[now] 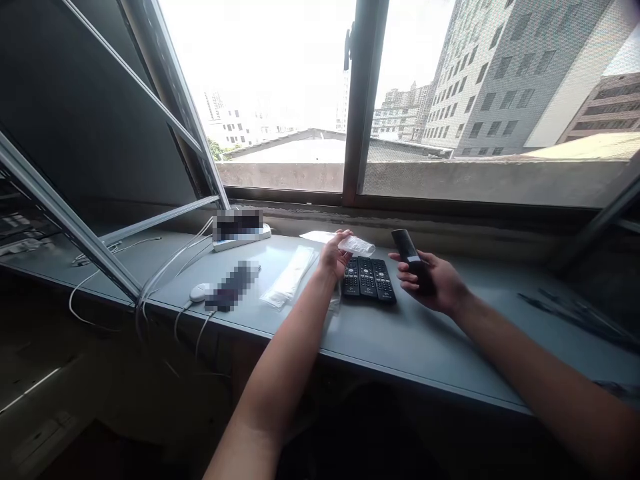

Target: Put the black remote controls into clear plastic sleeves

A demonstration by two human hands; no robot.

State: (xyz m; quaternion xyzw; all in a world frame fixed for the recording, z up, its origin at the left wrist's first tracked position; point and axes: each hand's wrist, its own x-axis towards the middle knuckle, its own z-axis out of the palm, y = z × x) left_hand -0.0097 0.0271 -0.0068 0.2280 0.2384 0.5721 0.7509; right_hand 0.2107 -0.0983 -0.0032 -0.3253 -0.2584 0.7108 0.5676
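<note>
A dark remote (406, 245) is clasped in the right hand (439, 281) above the desk (425, 350); the left hand (332, 256) pinches a clear sleeve (359, 247) near a row of remotes (367, 283). Bagging seems in hand, calling for remote and sleeve to align.

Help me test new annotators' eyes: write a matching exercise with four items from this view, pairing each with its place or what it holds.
Items
1. Left hand
2. Right hand
3. Row of remotes
4. Flat plastic pile

Places and states
A. Side by side on the table, buttons facing up
B. Holding a single black remote
C. On the tabletop, left of the left forearm
D. Holding a clear plastic sleeve

Right pairs: 1-D, 2-B, 3-A, 4-C
</note>
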